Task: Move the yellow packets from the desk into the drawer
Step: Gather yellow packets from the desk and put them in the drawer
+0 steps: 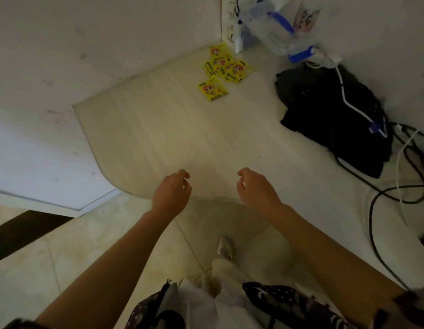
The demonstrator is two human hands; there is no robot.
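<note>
Yellow packets (221, 70) are clustered at the tabletop's (182, 129) far corner. Left hand (174, 188) and right hand (254, 186) are held loosely curled, grasping nothing, at the near edge.

packets: yellow packets (220, 70) lie in a loose cluster at the far side of the counter (173, 129)
left hand (171, 189): empty, fingers loosely curled, over the near counter edge
right hand (256, 187): empty, fingers loosely curled
right of counter: black bag (329, 115), cables (391, 186)
</note>
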